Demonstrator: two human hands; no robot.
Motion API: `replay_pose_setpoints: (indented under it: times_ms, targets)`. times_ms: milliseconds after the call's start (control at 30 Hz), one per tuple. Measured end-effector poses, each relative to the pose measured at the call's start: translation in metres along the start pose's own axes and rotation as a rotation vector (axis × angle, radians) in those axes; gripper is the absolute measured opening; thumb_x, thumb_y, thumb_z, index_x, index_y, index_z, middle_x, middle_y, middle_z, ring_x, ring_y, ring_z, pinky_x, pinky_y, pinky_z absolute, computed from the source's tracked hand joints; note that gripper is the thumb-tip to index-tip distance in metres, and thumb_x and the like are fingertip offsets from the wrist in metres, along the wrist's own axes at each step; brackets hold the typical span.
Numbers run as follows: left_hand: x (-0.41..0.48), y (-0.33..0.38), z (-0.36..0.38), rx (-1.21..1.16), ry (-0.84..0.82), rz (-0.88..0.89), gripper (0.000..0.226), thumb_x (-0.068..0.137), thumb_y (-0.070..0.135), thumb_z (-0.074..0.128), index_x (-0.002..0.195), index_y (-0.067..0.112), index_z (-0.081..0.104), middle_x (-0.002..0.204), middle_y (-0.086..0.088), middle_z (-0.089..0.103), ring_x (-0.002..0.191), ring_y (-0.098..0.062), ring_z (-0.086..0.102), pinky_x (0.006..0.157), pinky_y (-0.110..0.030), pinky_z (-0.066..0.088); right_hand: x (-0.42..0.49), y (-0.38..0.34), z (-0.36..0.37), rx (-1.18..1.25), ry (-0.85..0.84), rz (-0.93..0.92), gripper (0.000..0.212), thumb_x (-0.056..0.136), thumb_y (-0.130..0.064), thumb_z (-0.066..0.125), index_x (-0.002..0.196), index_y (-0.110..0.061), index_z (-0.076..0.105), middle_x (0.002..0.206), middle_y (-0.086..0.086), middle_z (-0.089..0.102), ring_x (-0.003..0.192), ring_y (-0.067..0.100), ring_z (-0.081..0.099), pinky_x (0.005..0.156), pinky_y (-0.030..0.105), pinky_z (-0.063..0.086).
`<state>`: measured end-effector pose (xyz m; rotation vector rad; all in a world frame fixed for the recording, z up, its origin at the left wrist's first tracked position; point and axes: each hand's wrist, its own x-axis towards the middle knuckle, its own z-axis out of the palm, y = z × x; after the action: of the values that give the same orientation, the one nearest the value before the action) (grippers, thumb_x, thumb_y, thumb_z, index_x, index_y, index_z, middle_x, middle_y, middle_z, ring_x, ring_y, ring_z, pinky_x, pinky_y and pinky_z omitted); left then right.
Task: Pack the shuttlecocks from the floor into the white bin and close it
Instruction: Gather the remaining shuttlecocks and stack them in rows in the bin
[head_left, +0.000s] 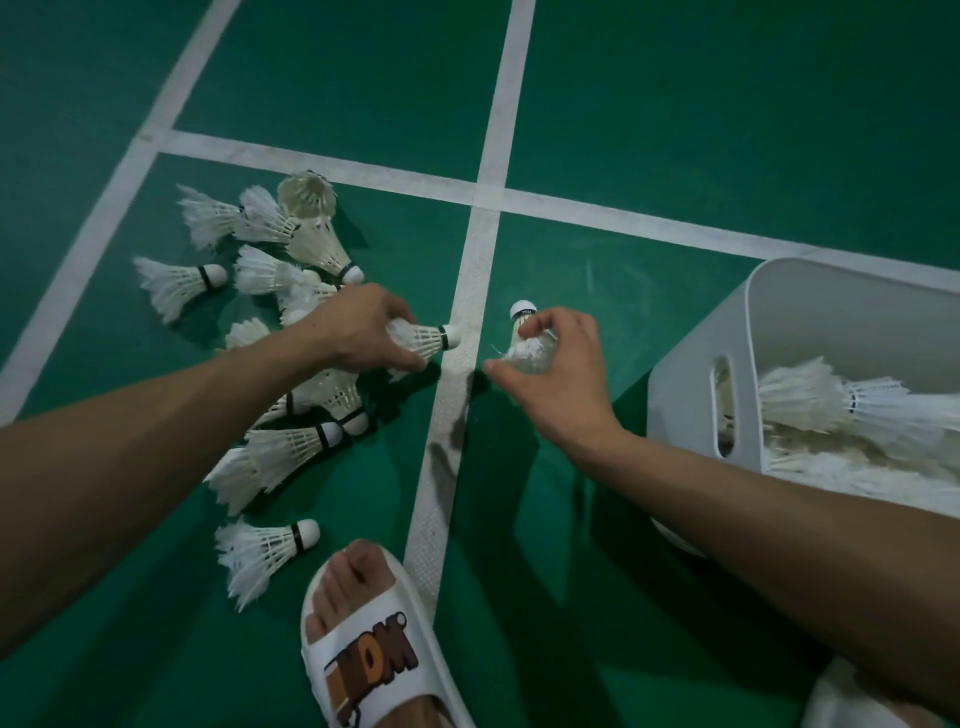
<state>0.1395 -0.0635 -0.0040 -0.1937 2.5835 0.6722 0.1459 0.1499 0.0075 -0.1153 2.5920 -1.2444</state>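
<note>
The right hand (550, 364) is pinching a white feathered shuttlecock (521, 315) by its skirt, cork pointing away from the wrist, and the open white plastic bin (685, 395) is sitting off to that hand's outer side, far nearer it than the other. The left hand (358, 332) is gripping a second shuttlecock (427, 338), cork aiming across at the right hand, with the loose floor pile (291, 447) lying under and beyond its wrist.

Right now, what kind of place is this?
Most likely a badminton court, probably indoor: a green sports floor marked with white lines, feather shuttlecocks scattered on it, and a white bin holding more of them.
</note>
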Motion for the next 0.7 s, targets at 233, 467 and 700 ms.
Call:
replay_pose_setpoints:
  times_ms: [233,467,700]
  targets:
    - [-0.019,0.053,-0.031,-0.247,0.163,0.195,0.066,0.074,0.023,0.078,0.132,0.025,0.045,0.118,-0.007,0.058,0.081,-0.011,0.061,0.06,-0.017,0.051,0.001,-0.014,-0.049,-0.111,-0.116,-0.164,0.045,0.07,-0.023,0.083,0.093,-0.026,0.044,0.102,-0.01,0.04,0.083,-0.004,0.041,0.066,-0.003,0.03]
    - [-0.047,0.139,-0.049,-0.267,0.185,0.406,0.052,0.083,0.033,0.068,0.125,0.037,0.038,0.105,0.005,0.054,0.074,-0.01,0.063,0.053,-0.013,0.053,0.003,-0.02,-0.167,-0.265,-0.137,-0.343,0.046,0.067,-0.024,0.082,0.089,-0.035,0.043,0.088,-0.013,0.05,0.065,-0.007,0.041,0.059,0.014,0.031]
    - [-0.046,0.232,-0.042,-0.167,0.089,0.585,0.028,0.081,0.045,0.062,0.107,0.046,0.055,0.114,0.016,0.052,0.081,0.006,0.053,0.065,-0.015,0.044,-0.033,0.022,-0.255,-0.325,-0.094,-0.232,0.054,0.058,-0.032,0.082,0.096,-0.032,0.043,0.089,-0.012,0.051,0.06,0.0,0.046,0.054,0.02,0.035]
